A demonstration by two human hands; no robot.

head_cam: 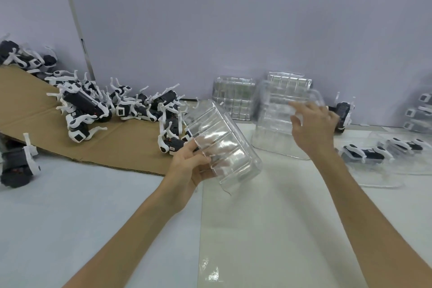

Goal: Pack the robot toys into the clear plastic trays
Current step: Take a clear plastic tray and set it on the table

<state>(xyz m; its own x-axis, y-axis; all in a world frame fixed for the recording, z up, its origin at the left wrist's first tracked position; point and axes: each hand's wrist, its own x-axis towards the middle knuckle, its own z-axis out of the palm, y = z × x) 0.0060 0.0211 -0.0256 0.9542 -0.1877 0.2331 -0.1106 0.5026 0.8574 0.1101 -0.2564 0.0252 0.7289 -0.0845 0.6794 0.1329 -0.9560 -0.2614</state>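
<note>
The left hand (189, 167) grips a clear plastic tray (222, 140) by its near-left edge, thumb on top and fingers curled beneath. It holds the tray tilted above the bench (70, 206) at the centre. The right hand (313, 124) reaches farther back to a stack of clear trays (280, 110) that leans upright just right of centre. Its fingers lie loosely spread at the stack's upper right edge (blur hides whether they pinch it, so I cannot tell).

A second tray stack (233, 98) stands against the far wall, just left of the first. The loose robot toys (98, 105), black with white legs, lie heaped on a brown cardboard sheet (131, 147) at the far left. The nearest of them is just beside the held tray. One more toy (17, 166) sits alone at the near left edge.

At the right, packed toys (367, 154) lie in trays flat on the bench. Another toy (343, 112) stands behind the right hand, by the wall.
</note>
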